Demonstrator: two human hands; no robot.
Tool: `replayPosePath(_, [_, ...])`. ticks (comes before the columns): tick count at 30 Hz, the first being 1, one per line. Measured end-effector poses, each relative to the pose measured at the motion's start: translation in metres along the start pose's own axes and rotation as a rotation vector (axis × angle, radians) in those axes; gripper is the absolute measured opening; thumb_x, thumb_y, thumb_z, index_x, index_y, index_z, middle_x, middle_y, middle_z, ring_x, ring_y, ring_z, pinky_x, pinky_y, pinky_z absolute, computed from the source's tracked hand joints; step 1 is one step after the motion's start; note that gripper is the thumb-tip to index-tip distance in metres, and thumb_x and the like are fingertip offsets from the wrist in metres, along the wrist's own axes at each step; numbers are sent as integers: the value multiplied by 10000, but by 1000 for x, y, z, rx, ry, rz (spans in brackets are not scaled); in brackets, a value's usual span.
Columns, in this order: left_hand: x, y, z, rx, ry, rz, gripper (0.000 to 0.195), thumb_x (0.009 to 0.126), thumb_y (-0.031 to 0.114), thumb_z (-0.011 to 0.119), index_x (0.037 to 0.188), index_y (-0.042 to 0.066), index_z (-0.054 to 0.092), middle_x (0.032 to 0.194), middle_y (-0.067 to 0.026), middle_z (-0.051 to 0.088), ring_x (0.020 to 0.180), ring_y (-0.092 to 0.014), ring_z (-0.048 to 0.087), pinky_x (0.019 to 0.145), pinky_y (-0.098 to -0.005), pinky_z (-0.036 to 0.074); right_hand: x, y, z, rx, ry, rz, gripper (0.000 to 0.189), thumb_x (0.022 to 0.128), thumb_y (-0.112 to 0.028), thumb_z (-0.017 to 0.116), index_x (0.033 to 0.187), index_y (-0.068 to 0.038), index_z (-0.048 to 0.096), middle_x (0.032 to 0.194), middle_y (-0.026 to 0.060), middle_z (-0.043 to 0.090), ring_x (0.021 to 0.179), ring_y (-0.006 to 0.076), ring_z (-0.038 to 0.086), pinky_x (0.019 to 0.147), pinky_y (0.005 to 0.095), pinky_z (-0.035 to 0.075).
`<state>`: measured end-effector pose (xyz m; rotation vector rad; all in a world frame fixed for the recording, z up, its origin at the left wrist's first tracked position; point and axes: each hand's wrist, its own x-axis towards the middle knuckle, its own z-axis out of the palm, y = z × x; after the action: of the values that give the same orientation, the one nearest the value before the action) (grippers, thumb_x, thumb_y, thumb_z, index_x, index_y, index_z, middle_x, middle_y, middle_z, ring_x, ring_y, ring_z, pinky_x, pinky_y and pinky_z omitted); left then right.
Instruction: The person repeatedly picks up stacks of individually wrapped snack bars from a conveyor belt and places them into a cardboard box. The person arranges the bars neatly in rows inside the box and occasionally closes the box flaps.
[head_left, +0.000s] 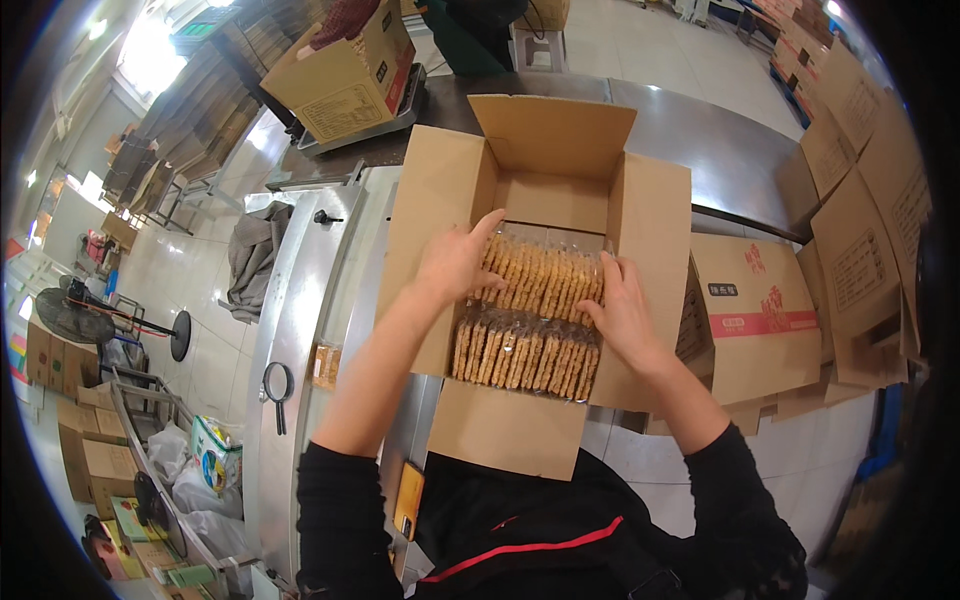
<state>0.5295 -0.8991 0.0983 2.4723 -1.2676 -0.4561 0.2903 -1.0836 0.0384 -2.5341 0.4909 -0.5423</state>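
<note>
An open cardboard box (559, 133) stands before me with its flaps spread. Inside it, a row of clear-wrapped, golden-brown crackers (544, 274) lies between my left hand (457, 259) and my right hand (626, 311), each pressed to one end of the row. A second row of wrapped crackers (525, 356) sits nearer to me in the box, beside the first. The box floor shows beyond the far row. My fingertips are partly hidden at the row's ends.
A conveyor with metal rails (292, 315) runs at the left, with one wrapped cracker pack (326, 365) on it. A filled carton (345, 90) rests on a scale (411, 101) at the back left. Printed cardboard boxes (757, 315) stand at the right. A yellow phone (409, 499) lies near my body.
</note>
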Motion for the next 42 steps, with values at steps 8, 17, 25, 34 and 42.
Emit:
replayPosePath(8, [23,7,-14,299,-302,140,1026,743,68,937,1603,365,463,1398,-257,529,1227,-467,642,1062,-496,561,28,20,-28,-428,-268,-416,873,676,-193,948,1423,37,558,1160,205,640,1138,344,619,954,434,473])
replayPosePath(17, [51,-28,43,371,-252,169,929,727,39,915,1542,262,530,1323,-254,593,1205,-437,667,1008,-486,584,66,42,11,-569,-528,-524,690,608,-386,982,1030,-14,583,851,114,729,857,294,719,912,405,462])
replayPosePath(25, [62,-32,70,500,-290,213,758,704,144,957,1382,129,618,1105,-185,747,1118,-386,724,931,-450,606,92,35,37,-604,-858,-382,695,680,-324,996,1077,17,538,803,123,758,827,324,775,715,454,553])
replayPosePath(34, [79,-34,89,660,-440,192,807,658,280,1002,1384,160,669,1071,-95,798,1042,-304,775,842,-424,609,103,44,65,-523,-992,-320,601,821,-171,894,1258,43,541,1047,234,781,999,384,777,848,493,615])
replayPosePath(42, [35,-24,85,706,-26,237,667,885,333,836,1501,229,601,1451,-80,642,1479,-278,467,1194,-461,355,96,61,92,-623,-854,-255,440,889,-145,797,1252,-15,584,1131,206,785,1052,385,770,880,492,611])
